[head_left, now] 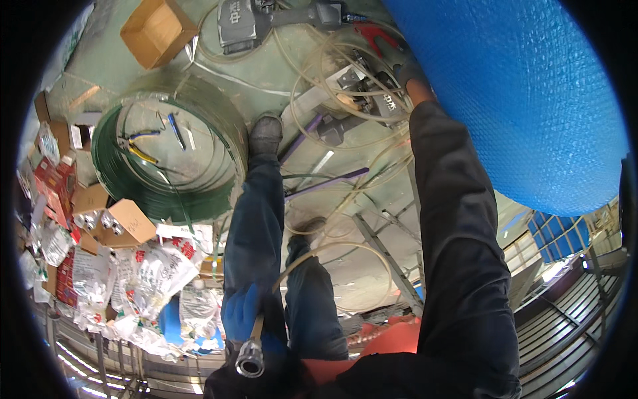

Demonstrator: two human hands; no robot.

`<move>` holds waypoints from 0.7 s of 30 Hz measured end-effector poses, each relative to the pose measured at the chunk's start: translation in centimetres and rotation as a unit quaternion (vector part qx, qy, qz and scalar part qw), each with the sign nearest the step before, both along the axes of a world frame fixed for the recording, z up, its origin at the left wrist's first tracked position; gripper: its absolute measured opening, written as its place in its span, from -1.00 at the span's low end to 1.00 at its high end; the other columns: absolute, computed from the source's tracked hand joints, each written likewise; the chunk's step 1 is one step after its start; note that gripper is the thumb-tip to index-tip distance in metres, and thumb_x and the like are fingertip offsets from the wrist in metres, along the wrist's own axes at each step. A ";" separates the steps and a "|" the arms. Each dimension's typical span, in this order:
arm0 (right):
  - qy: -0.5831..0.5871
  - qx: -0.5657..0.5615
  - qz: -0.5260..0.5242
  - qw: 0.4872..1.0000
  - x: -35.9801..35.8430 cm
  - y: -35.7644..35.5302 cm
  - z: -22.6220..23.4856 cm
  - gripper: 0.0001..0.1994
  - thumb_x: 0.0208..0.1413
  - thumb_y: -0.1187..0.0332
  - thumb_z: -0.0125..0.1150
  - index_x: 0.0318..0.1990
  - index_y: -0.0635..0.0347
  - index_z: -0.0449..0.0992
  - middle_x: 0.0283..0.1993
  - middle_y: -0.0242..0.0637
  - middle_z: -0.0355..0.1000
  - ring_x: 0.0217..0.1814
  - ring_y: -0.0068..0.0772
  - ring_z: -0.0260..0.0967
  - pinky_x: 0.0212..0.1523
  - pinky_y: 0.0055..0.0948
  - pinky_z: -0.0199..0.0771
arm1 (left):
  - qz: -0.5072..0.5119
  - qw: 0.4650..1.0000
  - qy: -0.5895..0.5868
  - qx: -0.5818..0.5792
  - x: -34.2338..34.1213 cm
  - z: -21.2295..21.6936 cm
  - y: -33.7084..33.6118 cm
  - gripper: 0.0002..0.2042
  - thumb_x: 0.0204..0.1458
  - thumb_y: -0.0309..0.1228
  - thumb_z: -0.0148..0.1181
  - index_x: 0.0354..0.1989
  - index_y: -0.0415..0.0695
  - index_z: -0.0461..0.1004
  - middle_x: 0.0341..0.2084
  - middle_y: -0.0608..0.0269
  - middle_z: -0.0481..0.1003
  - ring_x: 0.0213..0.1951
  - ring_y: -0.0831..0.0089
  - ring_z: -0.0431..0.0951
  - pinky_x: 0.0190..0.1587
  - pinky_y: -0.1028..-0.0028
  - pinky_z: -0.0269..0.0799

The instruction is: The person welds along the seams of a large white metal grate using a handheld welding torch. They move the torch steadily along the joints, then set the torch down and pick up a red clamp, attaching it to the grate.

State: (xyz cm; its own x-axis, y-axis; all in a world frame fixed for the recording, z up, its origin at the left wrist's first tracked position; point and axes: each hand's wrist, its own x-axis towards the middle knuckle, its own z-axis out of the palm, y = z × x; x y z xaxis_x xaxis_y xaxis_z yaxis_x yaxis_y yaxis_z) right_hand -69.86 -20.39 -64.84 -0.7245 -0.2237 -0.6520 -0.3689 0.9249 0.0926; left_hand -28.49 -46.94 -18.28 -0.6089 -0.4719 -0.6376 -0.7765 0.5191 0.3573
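A blue-gloved left hand (242, 312), low in the view, closes around a beige hose whose shiny metal fitting (250, 361) has its round open end facing up. My right arm, in a dark sleeve, stretches far forward. At its end, a dark-gloved right hand (411, 74) is beside a large blue bubble-wrap roll (512, 93) and the loose loops of clear hose (324, 66). Its fingers are mostly hidden, so I cannot make out whether it grips anything. Next to it lie a red-handled tool (377, 36) and a grey power tool (342, 128).
A coil of green strapping (106, 156) lies at left, around pliers (141, 147) and a blue pen-like tool (176, 130). Another grey power tool (239, 30) and a cardboard box (156, 33) are at the far side. Plastic bags (149, 276) pile up at left. Purple strips (332, 181) cross the floor.
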 end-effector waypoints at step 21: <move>0.038 -0.035 -0.021 0.998 8.7 -5.8 19.5 -0.54 0.29 -0.11 0.11 -0.22 0.13 0.65 -0.21 0.03 0.62 -0.12 0.15 0.59 -0.10 0.01 0.56 | 0.004 0.998 -0.004 0.056 -2.1 0.2 -0.7 -0.81 0.26 -0.38 0.15 -0.11 -0.24 0.57 -0.22 -0.20 0.59 -0.14 -0.22 0.58 -0.13 0.06 0.49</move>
